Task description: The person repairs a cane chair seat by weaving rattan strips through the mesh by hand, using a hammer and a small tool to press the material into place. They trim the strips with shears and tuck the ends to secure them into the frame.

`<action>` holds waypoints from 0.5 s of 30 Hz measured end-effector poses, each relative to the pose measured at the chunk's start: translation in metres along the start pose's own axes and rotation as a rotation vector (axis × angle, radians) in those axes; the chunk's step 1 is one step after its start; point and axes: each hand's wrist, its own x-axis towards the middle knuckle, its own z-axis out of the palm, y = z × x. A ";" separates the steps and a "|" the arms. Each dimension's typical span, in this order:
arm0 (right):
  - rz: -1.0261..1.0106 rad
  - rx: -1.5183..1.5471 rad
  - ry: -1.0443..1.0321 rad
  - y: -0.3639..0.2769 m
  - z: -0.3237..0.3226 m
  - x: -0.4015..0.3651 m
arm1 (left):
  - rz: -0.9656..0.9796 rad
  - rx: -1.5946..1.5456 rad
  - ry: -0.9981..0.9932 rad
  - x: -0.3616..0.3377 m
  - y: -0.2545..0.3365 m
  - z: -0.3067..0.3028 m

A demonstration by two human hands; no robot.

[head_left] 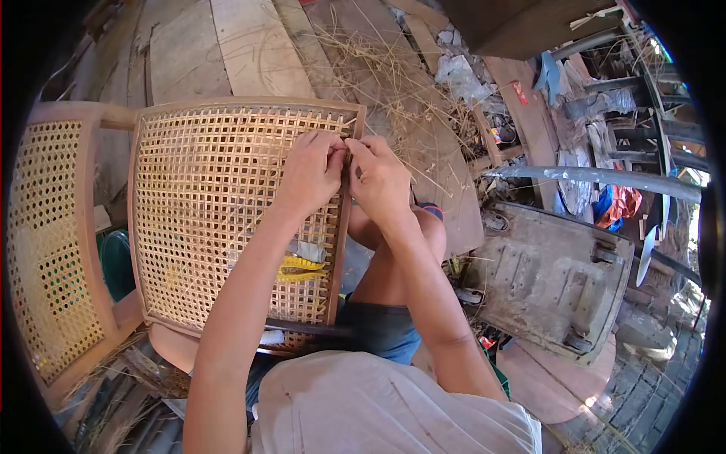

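A chair with a woven cane seat [204, 181] in a wooden frame lies across my lap, its cane back panel [49, 181] to the left. Near the frame's upper right corner, my left hand [314, 170] rests over the weave with its fingers pinched at the edge. My right hand [382, 181] is closed just outside the frame's right rail, its fingertips meeting those of the left. Whatever is between the fingers is too small and hidden to name. Cut cane ends line the seat's right side. A yellow item [299, 266] shows at the lower right of the seat.
Loose cane strands [386, 68] litter the wooden boards ahead. To the right are a dirty wheeled platform [541, 280], a metal pipe [597, 180] and piled scrap. A dark box [514, 26] stands at the top. Something green and round [116, 265] lies behind the chair.
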 end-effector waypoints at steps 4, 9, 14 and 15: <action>-0.050 -0.075 -0.016 -0.005 0.000 0.005 | -0.016 0.027 -0.004 0.001 0.000 0.002; -0.049 -0.155 -0.170 -0.011 -0.006 0.013 | -0.112 0.038 -0.026 0.006 0.002 0.002; -0.024 -0.160 -0.155 -0.013 -0.005 0.008 | -0.161 0.040 -0.028 0.009 0.006 0.003; -0.004 -0.124 -0.142 -0.013 -0.004 0.006 | -0.152 0.058 -0.023 0.008 0.006 0.004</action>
